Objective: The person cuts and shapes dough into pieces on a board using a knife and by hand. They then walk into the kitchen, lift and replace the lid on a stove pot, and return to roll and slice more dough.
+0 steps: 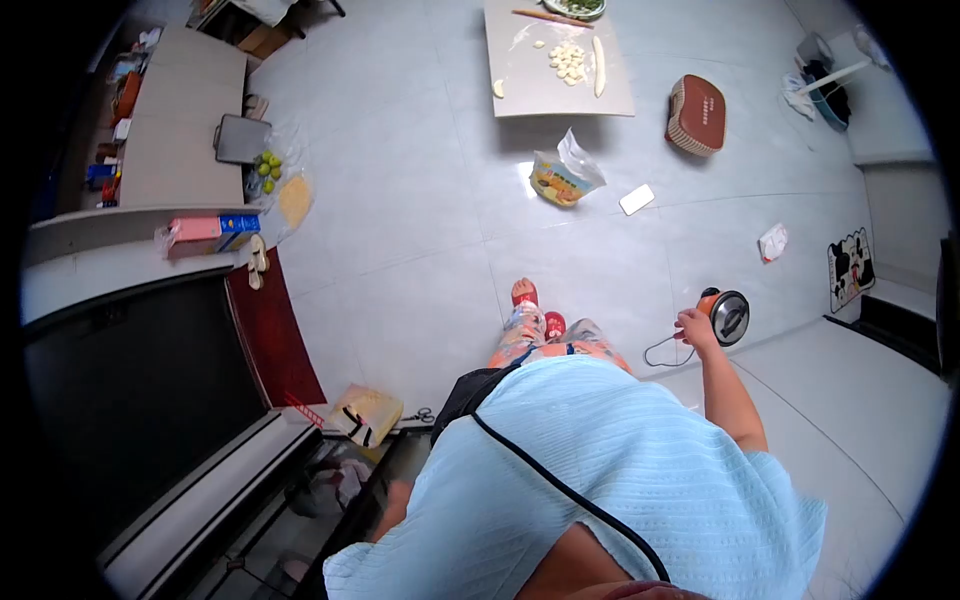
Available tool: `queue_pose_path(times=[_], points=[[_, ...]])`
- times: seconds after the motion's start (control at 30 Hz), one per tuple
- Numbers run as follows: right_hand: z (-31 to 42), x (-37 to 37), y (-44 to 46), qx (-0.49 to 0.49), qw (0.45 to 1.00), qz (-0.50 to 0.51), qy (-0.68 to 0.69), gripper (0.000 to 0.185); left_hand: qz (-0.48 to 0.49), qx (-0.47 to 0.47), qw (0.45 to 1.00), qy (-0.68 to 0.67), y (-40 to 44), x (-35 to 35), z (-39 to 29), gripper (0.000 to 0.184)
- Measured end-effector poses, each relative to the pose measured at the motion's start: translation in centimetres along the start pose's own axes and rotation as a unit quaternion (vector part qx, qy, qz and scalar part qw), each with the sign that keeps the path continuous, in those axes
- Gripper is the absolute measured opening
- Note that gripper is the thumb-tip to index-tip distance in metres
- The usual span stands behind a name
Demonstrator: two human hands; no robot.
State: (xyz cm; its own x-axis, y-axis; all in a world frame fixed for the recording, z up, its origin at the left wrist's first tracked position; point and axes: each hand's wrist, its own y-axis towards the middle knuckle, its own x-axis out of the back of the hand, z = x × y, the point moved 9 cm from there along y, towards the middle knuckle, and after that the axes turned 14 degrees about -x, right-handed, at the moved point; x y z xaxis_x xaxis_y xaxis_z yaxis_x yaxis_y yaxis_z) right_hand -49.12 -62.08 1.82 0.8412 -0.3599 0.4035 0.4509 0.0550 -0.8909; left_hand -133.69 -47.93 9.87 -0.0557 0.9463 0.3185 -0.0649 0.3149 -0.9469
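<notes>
My right hand (695, 329) is closed, its fingers drawn together around a thin grey cord (656, 361) that loops below it. Right beside the hand is an orange electric pot (708, 301) with a shiny metal lid (731, 318) and a dark lid knob. Whether the hand also touches the pot is not clear. Of my left side only a blurred piece of arm (394, 508) shows past the blue shirt; the hand itself is hidden. Near that arm are a yellowish packet (368, 414) and a pair of scissors (424, 415) on a glass-sided cabinet.
Ahead, a low table (520, 100) bears dough pieces (567, 63) and a dough roll (599, 67). On the floor are a flour bag (563, 183), a white phone-like slab (636, 199), a brown-red cushioned stool (697, 115), a crumpled white packet (773, 243) and green fruit (267, 170).
</notes>
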Motion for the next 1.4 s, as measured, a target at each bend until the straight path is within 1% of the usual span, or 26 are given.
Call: queue_pose_path(times=[0.07, 0.17, 0.23, 0.3, 0.33, 0.37, 0.4, 0.5, 0.53, 0.63, 0.7, 0.73, 0.77, 0.8, 0.83, 0.9, 0.93, 0.97, 1.0, 1.17, 1.23, 1.27, 1.33, 1.4], points=[[1.0, 1.2, -0.9, 0.002, 0.998, -0.005, 0.055, 0.029, -0.035, -0.045, 0.998, -0.013, 4.0, 5.5, -3.7, 0.026], [1.0, 2.9, -1.8, 0.004, 0.996, -0.01, 0.088, 0.028, -0.095, -0.103, 0.988, -0.056, 7.9, 13.6, -10.4, 0.028], [-0.4, 3.9, -0.9, 0.0, 0.996, -0.024, 0.081, 0.027, -0.132, -0.132, 0.978, -0.096, 9.0, 18.4, -15.7, 0.03], [-3.2, 5.0, -0.1, -0.042, 0.993, -0.022, 0.111, 0.025, -0.186, -0.157, 0.956, -0.167, 8.5, 21.9, -21.6, 0.03], [-4.6, 5.6, 0.6, -0.049, 0.991, -0.025, 0.12, 0.025, -0.185, -0.159, 0.956, -0.16, 8.5, 23.1, -24.4, 0.03], [-6.1, 6.3, 1.5, -0.053, 0.99, -0.025, 0.125, 0.025, -0.187, -0.167, 0.949, -0.192, 8.5, 23.9, -27.2, 0.028], [-7.8, 6.9, 2.4, -0.077, 0.99, -0.024, 0.119, 0.025, -0.19, -0.174, 0.94, -0.225, 8.5, 24.3, -29.7, 0.028], [-10.7, 10.4, 5.8, -0.116, 0.988, -0.008, 0.104, 0.025, -0.197, -0.173, 0.936, -0.235, 8.2, 24.3, -36.8, 0.027], [-11.4, 11.9, 7.1, -0.135, 0.986, 0.008, 0.094, 0.025, -0.201, -0.171, 0.935, -0.236, 7.8, 23.6, -39.1, 0.027], [-10.8, 19.2, 10.9, -0.138, 0.984, 0.012, 0.111, 0.024, -0.207, -0.137, 0.94, -0.233, 6.2, 20.5, -45.7, 0.027], [-9.6, 25.1, 13.2, -0.112, 0.986, 0.004, 0.125, 0.023, -0.181, -0.114, 0.952, -0.217, 4.5, 17.3, -49.9, 0.025], [-8.5, 28.3, 14.7, -0.101, 0.985, 0.006, 0.139, 0.024, -0.187, -0.114, 0.95, -0.223, 4.1, 16.7, -52.4, 0.025], [-7.2, 30.9, 15.7, -0.093, 0.984, 0.009, 0.153, 0.024, -0.181, -0.118, 0.956, -0.196, 3.5, 16.1, -54.8, 0.024], [-6.5, 34.0, 17.0, -0.069, 0.984, -0.025, 0.164, 0.026, -0.172, -0.117, 0.963, -0.169, 2.8, 15.1, -56.1, 0.023], [-6.0, 36.6, 18.4, -0.069, 0.985, -0.021, 0.157, 0.026, -0.172, -0.11, 0.963, -0.174, 2.3, 14.4, -57.4, 0.023], [-3.5, 41.6, 20.8, -0.036, 0.987, -0.055, 0.143, 0.027, -0.201, -0.132, 0.953, -0.185, 1.9, 14.8, -60.5, 0.021], [-2.1, 42.9, 21.7, -0.034, 0.988, -0.05, 0.138, 0.027, -0.21, -0.139, 0.945, -0.207, 1.8, 15.0, -61.7, 0.02], [-1.0, 44.4, 22.2, -0.051, 0.983, -0.061, 0.167, 0.028, -0.213, -0.135, 0.944, -0.211, 1.6, 15.2, -62.6, 0.02], [0.2, 45.5, 22.6, -0.068, 0.976, -0.073, 0.195, 0.028, -0.22, -0.139, 0.941, -0.216, 1.4, 15.5, -63.5, 0.02], [7.9, 46.3, 25.6, -0.035, 0.987, -0.031, 0.155, 0.028, -0.223, -0.128, 0.941, -0.219, 1.4, 16.4, -69.4, 0.019], [11.5, 45.5, 28.7, 0.04, 0.993, -0.005, 0.11, 0.025, -0.232, -0.139, 0.934, -0.235, 3.0, 16.9, -71.7, 0.019], [13.3, 46.0, 29.6, 0.045, 0.993, -0.009, 0.104, 0.025, -0.231, -0.141, 0.932, -0.242, 3.8, 17.1, -73.2, 0.019], [17.8, 46.7, 30.9, 0.076, 0.996, -0.004, 0.043, 0.021, -0.226, -0.133, 0.925, -0.274, 5.5, 17.6, -76.0, 0.019], [22.2, 48.2, 31.7, 0.083, 0.996, -0.006, 0.034, 0.02, -0.221, -0.131, 0.927, -0.274, 7.8, 18.6, -78.8, 0.02]])
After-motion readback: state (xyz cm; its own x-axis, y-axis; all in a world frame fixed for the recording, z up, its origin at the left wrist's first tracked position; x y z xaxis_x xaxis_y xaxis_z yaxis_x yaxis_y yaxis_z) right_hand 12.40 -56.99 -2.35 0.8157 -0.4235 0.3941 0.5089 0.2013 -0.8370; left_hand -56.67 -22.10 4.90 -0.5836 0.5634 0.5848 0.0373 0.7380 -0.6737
